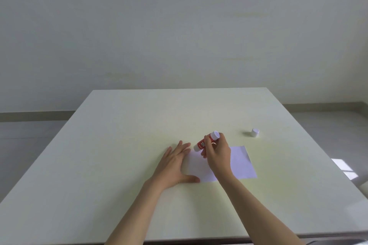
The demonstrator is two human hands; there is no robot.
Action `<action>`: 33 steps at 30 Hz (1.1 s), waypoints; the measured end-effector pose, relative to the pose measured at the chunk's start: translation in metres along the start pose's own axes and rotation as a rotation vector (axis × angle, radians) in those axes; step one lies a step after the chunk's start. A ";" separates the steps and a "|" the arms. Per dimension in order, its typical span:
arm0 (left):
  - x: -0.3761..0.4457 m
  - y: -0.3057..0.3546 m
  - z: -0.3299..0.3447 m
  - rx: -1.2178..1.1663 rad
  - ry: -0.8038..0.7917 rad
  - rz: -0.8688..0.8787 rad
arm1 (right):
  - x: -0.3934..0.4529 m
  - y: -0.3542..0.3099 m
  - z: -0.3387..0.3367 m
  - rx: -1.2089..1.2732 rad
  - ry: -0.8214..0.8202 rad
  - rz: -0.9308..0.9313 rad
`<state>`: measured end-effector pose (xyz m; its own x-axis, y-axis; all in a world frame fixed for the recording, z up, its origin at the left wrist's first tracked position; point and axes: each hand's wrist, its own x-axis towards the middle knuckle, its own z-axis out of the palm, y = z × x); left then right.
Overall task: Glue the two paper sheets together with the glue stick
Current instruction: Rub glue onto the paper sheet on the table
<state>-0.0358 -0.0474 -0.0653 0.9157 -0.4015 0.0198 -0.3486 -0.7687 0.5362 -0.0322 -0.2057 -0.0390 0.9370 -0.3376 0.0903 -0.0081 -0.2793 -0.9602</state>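
Pale cream table [123, 145] is seen square-on, far edge set toward a plain grey-white wall [179, 26]. Grey floor [29, 131] is seen either side. Sunlight patch [345, 168] is noted off the right edge.

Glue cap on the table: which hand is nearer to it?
Right. The right hand, holding the glue stick over the paper, is a short way left of the cap. The left hand lies flat on the paper's left edge, farther away.
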 end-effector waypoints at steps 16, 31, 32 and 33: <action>-0.001 0.002 -0.001 -0.024 0.009 -0.007 | 0.002 0.001 0.005 -0.106 -0.097 -0.039; -0.001 0.002 -0.002 0.008 -0.022 -0.011 | 0.019 0.003 -0.031 -0.198 -0.024 -0.022; -0.001 0.002 -0.002 0.007 -0.021 -0.010 | 0.019 0.002 -0.033 -0.195 -0.025 -0.025; -0.001 0.001 -0.002 0.005 -0.022 -0.012 | 0.019 0.000 -0.034 -0.187 -0.022 -0.031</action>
<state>-0.0371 -0.0469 -0.0634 0.9150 -0.4034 -0.0051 -0.3391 -0.7758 0.5322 -0.0266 -0.2426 -0.0284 0.9452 -0.3069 0.1116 -0.0418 -0.4526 -0.8907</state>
